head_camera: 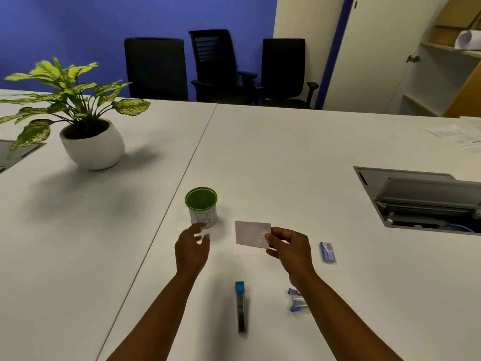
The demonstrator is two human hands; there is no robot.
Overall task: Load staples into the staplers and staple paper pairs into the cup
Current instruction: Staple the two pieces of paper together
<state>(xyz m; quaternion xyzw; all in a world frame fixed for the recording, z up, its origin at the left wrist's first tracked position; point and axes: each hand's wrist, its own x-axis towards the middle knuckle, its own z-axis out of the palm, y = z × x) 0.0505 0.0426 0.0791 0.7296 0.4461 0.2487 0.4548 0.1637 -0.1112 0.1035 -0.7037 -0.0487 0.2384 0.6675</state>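
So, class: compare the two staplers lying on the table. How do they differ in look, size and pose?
The blue-capped stapler is longer and dark-bodied; the small purple stapler is shorter, with bare metal showing. The blue-capped stapler lies in full view between the arms, pointing away from the person; the small purple stapler is partly hidden by the right forearm. Both lie on the table, with no hand on either.

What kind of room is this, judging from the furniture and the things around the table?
Most likely an office meeting room. A large white table has a built-in cable box, three black office chairs stand against the blue wall, and shelves at the right hold cardboard boxes and rolled paper.
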